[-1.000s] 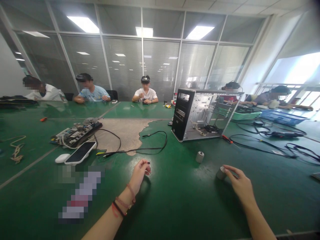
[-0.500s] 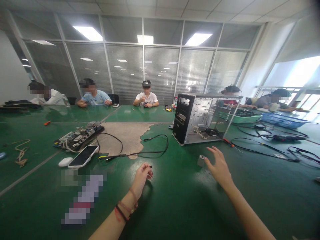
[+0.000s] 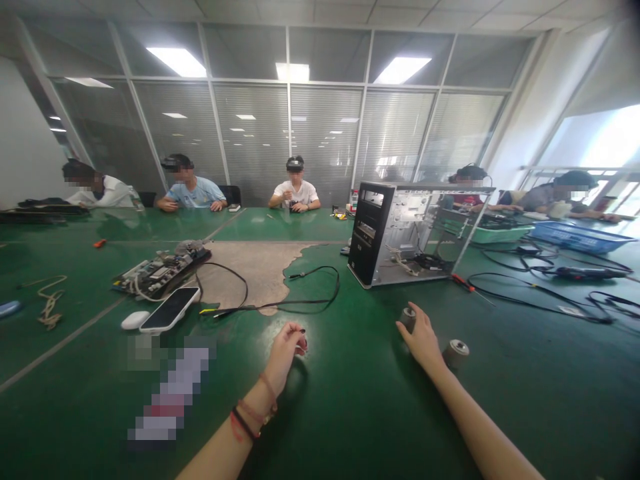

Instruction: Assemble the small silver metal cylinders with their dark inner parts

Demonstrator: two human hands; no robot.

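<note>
My right hand (image 3: 423,341) has its thumb and fingers around a small grey metal cylinder (image 3: 407,321) standing on the green table (image 3: 340,407). A second metal cylinder (image 3: 456,355), with a hole in its top, stands just right of that wrist. My left hand (image 3: 287,345) rests on the table with its fingers curled together. Something small and dark shows at its fingertips, too small to name. An opened black computer case (image 3: 369,240) stands beyond my right hand, its side off and loose cables inside.
At the left lie a circuit board (image 3: 163,272), a phone (image 3: 170,309) and a white case (image 3: 135,321). A black cable (image 3: 310,305) crosses the middle. On the right are an orange screwdriver (image 3: 463,283), more cables and a blue basket (image 3: 583,235). Several people sit around the far side.
My right hand has moved left and closed around the metal cylinder. The second cylinder now shows beside the wrist. My left hand stays in place; the view has shifted slightly.
</note>
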